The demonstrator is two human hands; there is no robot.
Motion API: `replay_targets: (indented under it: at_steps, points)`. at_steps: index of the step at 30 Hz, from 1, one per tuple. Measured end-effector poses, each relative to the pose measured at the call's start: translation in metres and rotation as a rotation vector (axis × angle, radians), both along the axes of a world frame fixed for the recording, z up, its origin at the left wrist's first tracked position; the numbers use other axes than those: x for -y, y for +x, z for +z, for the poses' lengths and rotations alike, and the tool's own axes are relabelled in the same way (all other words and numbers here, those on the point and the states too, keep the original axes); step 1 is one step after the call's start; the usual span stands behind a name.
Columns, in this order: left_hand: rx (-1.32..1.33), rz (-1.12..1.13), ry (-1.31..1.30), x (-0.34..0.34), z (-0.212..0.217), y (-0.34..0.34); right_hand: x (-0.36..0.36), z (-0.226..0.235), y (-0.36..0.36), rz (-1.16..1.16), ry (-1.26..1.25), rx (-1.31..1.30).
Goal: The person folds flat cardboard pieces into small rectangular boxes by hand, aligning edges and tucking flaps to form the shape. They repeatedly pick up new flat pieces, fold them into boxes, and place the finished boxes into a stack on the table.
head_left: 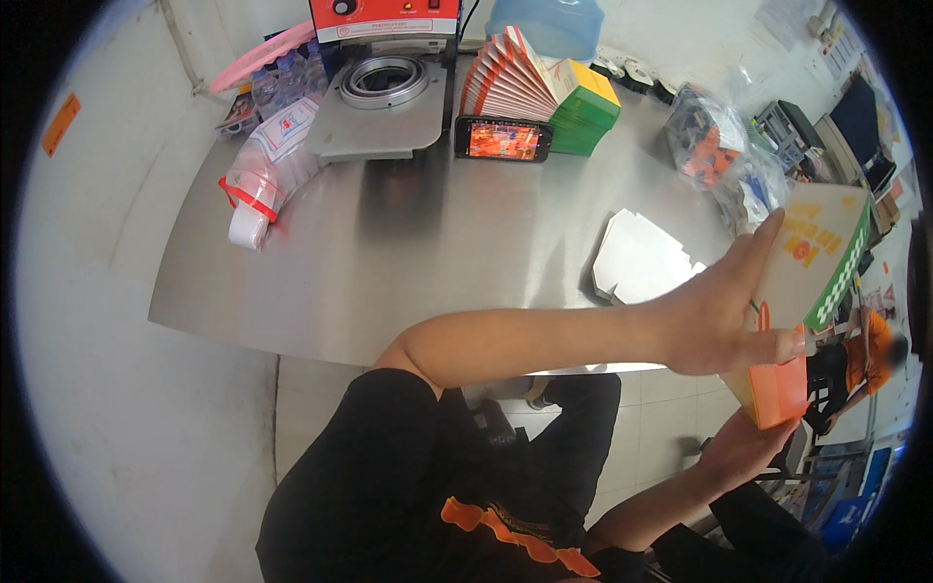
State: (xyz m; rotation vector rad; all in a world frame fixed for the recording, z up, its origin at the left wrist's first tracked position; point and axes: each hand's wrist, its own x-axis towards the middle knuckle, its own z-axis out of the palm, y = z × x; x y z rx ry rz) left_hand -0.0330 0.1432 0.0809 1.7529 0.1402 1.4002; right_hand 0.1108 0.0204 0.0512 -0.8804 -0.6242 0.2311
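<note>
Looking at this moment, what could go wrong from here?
The printed carton is between the left hand and right hand, apparently past the tabletop's edge; a slip could drop it.
The left forearm passes close to the flat white cardboard and might knock it askew.
The phone stands on its long edge before fanned cartons; a nudge could topple it.

We seem to be in a packing workshop: a steel worktable (pixel 389 267), a red-fronted machine (pixel 389 121) at its far left, nested cartons (pixel 585 109) just right of that.
</note>
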Motion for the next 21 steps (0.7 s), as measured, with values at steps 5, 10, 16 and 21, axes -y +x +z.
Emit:
replay_targets:
  at_steps: [5, 10, 16, 21]
  points:
    - [-0.119, 0.404, 0.356, 0.022, 0.01, -0.013, -0.002, 0.002, -0.001, -0.078, 0.187, 0.115]
    - [-0.36, 0.012, 0.501, 0.033, 0.004, -0.007, 0.0, 0.006, 0.002, -0.034, -0.023, 0.503]
    - [0.006, 0.18, 0.144, 0.026, 0.004, -0.002, -0.014, 0.002, -0.024, -0.605, -0.095, 0.961]
    - [0.078, 0.026, 0.058, 0.029, 0.01, -0.008, -0.026, -0.011, -0.037, -0.246, -0.097, 0.836]
